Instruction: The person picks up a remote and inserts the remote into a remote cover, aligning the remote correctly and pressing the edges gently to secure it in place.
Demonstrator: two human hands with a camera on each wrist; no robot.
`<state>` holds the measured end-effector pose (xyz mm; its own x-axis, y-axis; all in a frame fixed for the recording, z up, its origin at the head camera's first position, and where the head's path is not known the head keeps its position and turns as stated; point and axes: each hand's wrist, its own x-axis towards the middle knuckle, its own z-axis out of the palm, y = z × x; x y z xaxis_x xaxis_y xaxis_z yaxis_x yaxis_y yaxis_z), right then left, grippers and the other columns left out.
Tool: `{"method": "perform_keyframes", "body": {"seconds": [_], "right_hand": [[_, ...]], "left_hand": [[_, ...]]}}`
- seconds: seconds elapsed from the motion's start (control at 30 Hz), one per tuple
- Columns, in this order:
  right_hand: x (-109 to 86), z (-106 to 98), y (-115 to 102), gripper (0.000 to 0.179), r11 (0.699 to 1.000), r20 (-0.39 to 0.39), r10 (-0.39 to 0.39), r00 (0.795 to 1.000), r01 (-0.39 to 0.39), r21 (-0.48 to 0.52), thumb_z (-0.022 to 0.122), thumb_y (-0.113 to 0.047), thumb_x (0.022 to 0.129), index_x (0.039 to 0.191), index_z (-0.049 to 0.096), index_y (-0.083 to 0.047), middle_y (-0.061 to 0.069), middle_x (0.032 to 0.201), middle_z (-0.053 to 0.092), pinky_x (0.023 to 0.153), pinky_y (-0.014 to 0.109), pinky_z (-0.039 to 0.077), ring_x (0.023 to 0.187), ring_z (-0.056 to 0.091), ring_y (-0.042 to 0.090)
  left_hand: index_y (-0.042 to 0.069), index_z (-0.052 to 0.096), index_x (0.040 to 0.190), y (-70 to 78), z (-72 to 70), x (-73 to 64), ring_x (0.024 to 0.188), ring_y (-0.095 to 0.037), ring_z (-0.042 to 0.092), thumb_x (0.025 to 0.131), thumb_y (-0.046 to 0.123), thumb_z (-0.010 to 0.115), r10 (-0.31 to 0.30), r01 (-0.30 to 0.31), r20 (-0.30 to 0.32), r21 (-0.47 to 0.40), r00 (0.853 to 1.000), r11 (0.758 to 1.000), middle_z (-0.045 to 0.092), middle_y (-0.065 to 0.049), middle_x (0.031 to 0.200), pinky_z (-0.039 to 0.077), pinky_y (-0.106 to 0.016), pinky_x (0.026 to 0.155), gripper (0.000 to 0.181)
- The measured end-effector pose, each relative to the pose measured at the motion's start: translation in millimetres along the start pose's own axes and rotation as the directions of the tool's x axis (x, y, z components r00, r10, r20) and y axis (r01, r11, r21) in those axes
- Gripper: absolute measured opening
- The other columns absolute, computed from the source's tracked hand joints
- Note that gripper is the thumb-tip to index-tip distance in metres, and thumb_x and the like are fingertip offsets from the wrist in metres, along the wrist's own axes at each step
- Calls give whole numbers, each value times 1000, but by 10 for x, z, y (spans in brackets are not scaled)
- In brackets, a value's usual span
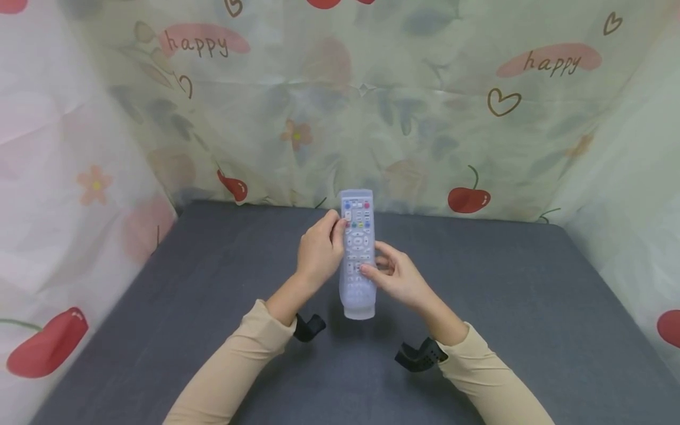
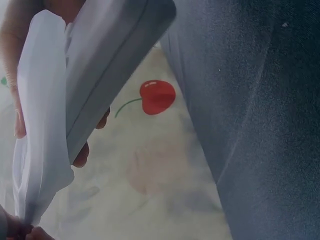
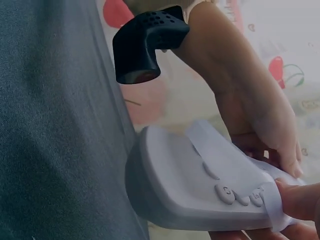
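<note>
While both hands [image 1: 357,265] grip the remote [image 1: 357,236], its clear silicone sleeve [image 1: 359,304] sits half-fitted; smoothing it likely comes next.

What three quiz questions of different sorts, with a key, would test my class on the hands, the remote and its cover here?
1. True or false: the remote control lies flat on the grey table, untouched.
2. Which hand grips the remote nearer its top end? A left hand B right hand
3. Fill in: the remote sits in a translucent ______.

Key:
1. False; both hands hold it above the table.
2. A
3. Cover
</note>
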<state>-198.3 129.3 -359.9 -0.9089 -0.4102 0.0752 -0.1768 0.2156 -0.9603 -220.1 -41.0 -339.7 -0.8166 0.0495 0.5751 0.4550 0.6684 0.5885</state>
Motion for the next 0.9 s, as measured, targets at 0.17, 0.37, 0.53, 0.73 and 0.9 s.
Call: {"method": "perform_keyframes", "body": {"seconds": [0.17, 0.37, 0.53, 0.73, 0.9], "right_hand": [[-12, 35, 4, 51, 1000, -52, -6, 999, 6, 12, 57, -7, 92, 139, 37, 1, 32, 120, 58, 71, 38, 58, 99, 65, 35], [-39, 92, -1, 48, 996, -103, 44, 994, -35, 86, 55, -5, 92, 136, 38, 6, 35, 116, 58, 69, 32, 58, 86, 68, 16], [-27, 141, 5, 46, 988, -136, 75, 988, -55, 144, 54, -5, 93, 135, 39, 6, 36, 116, 57, 65, 24, 56, 79, 67, 4], [-17, 163, 13, 45, 982, -171, 98, 980, -67, 179, 54, -6, 93, 134, 40, 6, 35, 114, 59, 62, 23, 54, 75, 66, 2], [-14, 173, 7, 44, 980, -184, 103, 977, -68, 187, 54, -4, 92, 133, 41, 7, 35, 113, 60, 60, 22, 54, 73, 66, 1]], "left_hand": [[5, 51, 80, -14, -11, 26, 50, -11, 37, 97, 16, 48, 23, -21, 28, -81, 999, 996, 44, -5, 59, 28, -22, 47, 20], [4, 52, 82, -36, -41, 35, 51, -10, 35, 97, 14, 48, 19, -8, 116, -95, 993, 995, 41, -4, 59, 26, -20, 48, 18], [5, 52, 84, -25, -75, 44, 53, -12, 38, 98, 15, 47, 28, -22, 188, -32, 982, 999, 44, -5, 61, 29, -21, 48, 18], [4, 52, 83, -4, -67, 27, 54, -15, 43, 96, 12, 48, 42, -41, 192, -8, 980, 999, 51, -8, 63, 33, -24, 49, 16], [3, 51, 81, -5, -56, -5, 55, -16, 44, 96, 11, 49, 61, -58, 168, -19, 984, 998, 51, -8, 63, 33, -25, 49, 16]]}}
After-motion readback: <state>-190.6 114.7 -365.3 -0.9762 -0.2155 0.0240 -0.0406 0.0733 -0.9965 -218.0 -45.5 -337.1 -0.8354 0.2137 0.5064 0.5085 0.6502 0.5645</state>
